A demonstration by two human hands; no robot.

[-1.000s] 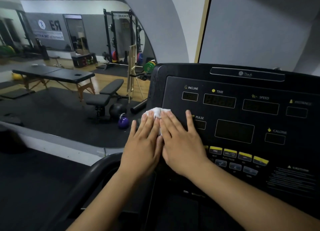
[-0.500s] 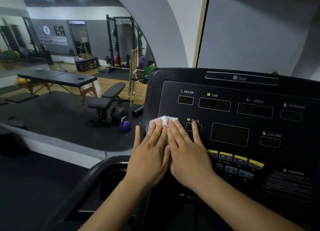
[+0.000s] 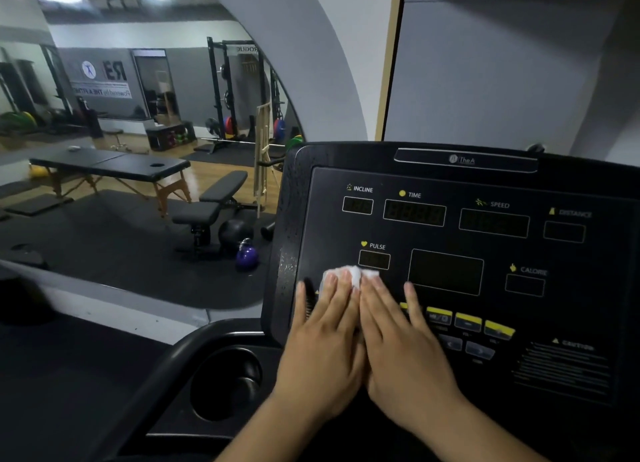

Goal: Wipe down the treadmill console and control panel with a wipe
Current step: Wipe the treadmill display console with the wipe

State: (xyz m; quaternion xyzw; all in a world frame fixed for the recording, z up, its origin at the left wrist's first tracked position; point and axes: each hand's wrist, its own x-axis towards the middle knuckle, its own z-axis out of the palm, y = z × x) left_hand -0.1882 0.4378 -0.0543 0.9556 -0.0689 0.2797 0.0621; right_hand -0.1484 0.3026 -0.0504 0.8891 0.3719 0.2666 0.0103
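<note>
The black treadmill console point(image 3: 450, 226) fills the right half of the view, with dark display windows labelled incline, time, speed, pulse and calorie, and a row of yellow buttons point(image 3: 467, 319). A white wipe point(image 3: 353, 274) lies flat on the panel just below the pulse window. My left hand point(image 3: 325, 340) and my right hand point(image 3: 401, 344) lie side by side with straight fingers, both pressing the wipe against the panel. Most of the wipe is hidden under my fingers. The console's left edge shows wet streaks point(image 3: 287, 267).
A cup holder point(image 3: 228, 382) sits in the treadmill tray at lower left. A wall mirror on the left reflects a massage table point(image 3: 114, 167), a weight bench point(image 3: 214, 202), a purple kettlebell point(image 3: 246, 255) and a squat rack point(image 3: 239, 91). A grey wall rises behind the console.
Both hands have slid the wipe down and to the right across the panel, from the left edge beside the pulse label to just below the pulse window.
</note>
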